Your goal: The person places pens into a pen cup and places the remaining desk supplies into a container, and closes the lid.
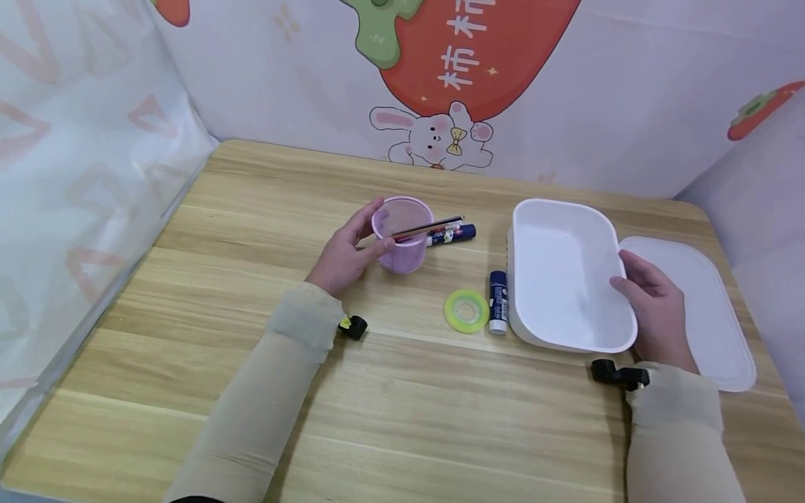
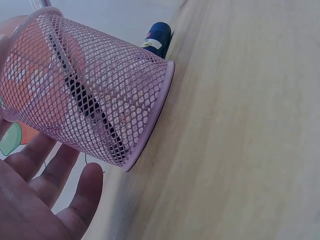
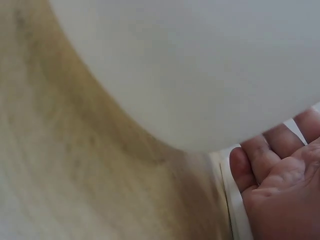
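My left hand (image 1: 344, 253) holds a pink mesh pen cup (image 1: 402, 260) near its rim, thumb on the near side and fingers on the far side. Several thin pens (image 1: 430, 228) lean out of the cup to the right; a dark one shows through the mesh (image 2: 107, 85) in the left wrist view. My right hand (image 1: 657, 307) grips the right rim of a white plastic bin (image 1: 562, 272), thumb over the edge and fingers outside. Only the bin's outer wall (image 3: 200, 75) and part of that hand (image 3: 280, 185) show in the right wrist view.
A blue-capped glue stick (image 1: 498, 302) and a yellow-green tape roll (image 1: 466, 311) lie left of the bin. Another glue stick (image 1: 455, 235) lies just right of the cup. A white lid (image 1: 711, 314) rests right of the bin, partly behind my right hand, on the wooden table (image 1: 440, 419).
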`<state>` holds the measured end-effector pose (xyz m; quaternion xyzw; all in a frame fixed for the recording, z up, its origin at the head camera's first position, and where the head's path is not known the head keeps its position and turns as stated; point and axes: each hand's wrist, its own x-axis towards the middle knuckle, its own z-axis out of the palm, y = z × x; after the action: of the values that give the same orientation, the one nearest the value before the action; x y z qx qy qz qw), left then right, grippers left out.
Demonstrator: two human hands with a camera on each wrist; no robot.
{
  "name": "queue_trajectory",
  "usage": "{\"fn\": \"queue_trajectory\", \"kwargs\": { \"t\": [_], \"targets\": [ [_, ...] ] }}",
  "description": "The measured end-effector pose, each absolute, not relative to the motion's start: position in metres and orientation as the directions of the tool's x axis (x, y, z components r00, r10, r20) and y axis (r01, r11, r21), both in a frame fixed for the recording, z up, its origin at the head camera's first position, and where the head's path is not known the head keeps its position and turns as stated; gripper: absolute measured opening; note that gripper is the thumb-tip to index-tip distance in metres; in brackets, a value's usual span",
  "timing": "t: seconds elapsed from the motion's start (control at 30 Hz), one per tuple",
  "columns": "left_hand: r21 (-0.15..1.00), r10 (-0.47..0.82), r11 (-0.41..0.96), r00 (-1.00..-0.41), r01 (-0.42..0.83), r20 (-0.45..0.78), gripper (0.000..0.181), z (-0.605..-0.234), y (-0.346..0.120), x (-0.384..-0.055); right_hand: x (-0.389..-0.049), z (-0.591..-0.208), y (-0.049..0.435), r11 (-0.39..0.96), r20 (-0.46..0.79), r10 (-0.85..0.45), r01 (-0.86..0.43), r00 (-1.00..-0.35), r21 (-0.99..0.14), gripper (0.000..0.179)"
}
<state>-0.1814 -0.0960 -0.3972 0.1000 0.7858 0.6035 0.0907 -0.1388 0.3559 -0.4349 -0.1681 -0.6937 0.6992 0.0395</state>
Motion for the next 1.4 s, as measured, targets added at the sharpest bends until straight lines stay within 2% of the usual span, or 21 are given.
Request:
{"fn": "queue_trajectory", "kwargs": {
  "t": [0.57,0.83,1.0,1.27,1.4],
  "targets": [
    [0.944,0.246,0.309,-0.969,0.117,0.04,0.066,-0.391,-0.1,-0.175,-0.141,-0.438,0.353,-0.035,-0.188,0.322,0.187,-0.928,-0.982,0.057],
    [0.905,0.151,0.363,-0.972,0.223,0.179,0.068,-0.375,-0.098,-0.169,-0.142,-0.439,0.354,-0.027,-0.187,0.332,0.189,-0.925,-0.982,0.057],
    [0.901,0.128,0.308,-0.952,0.304,0.278,0.064,-0.365,-0.096,-0.164,-0.141,-0.438,0.353,-0.038,-0.183,0.329,0.18,-0.927,-0.983,0.056],
    [0.886,0.137,0.131,-0.893,0.444,0.428,0.052,-0.36,-0.082,-0.158,-0.138,-0.437,0.356,-0.044,-0.175,0.338,0.17,-0.925,-0.984,0.057],
    [0.874,0.122,0.082,-0.875,0.479,0.468,0.046,-0.358,-0.075,-0.154,-0.138,-0.436,0.357,-0.042,-0.17,0.332,0.166,-0.928,-0.985,0.057]
  ]
}}
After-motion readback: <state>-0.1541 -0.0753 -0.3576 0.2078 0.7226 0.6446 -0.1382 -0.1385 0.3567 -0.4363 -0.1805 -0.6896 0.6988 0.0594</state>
